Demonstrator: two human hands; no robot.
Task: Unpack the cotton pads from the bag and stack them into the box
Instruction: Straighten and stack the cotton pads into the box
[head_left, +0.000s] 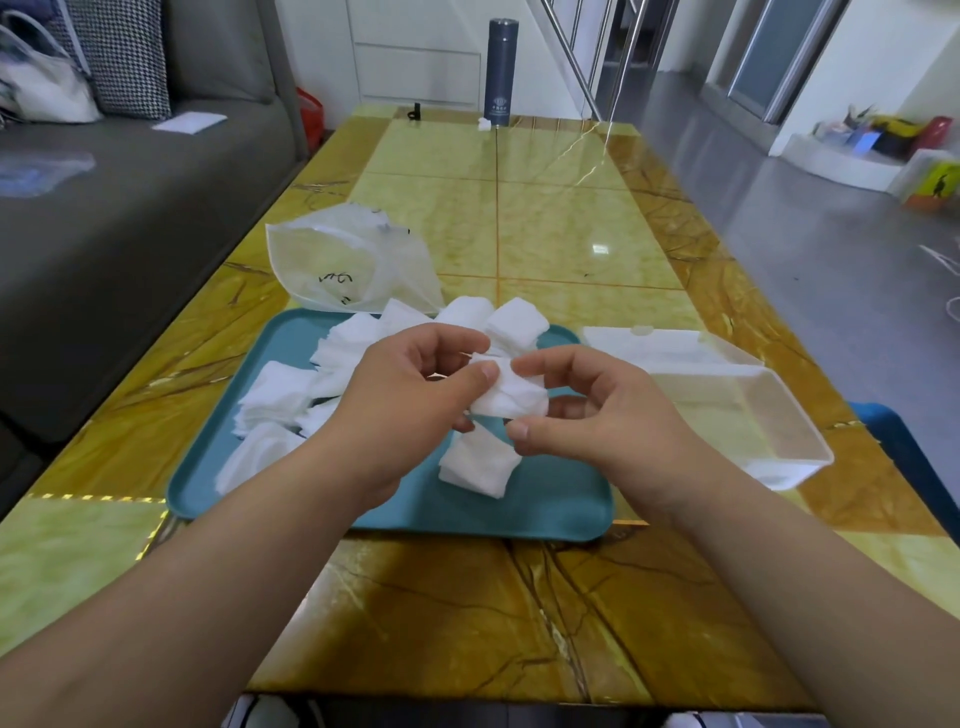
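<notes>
A small stack of cotton pads (511, 396) is held between both hands above the teal tray (550, 506). The left hand (410, 400) is curled round the stack's left end, with the thumb pressed on top. The right hand (597, 415) is clamped on the right end, index finger above and thumb below. Just under the right thumb another pile of pads (478, 465) is seen lying on the tray, and more piles (275, 395) are scattered beyond and to the left of the left fingers. The crumpled plastic bag (353, 260) is laid past the left fingertips. The open white box (727, 410) is set just right of the right hand's knuckles on the table (545, 223) (its contents cannot be made out).
</notes>
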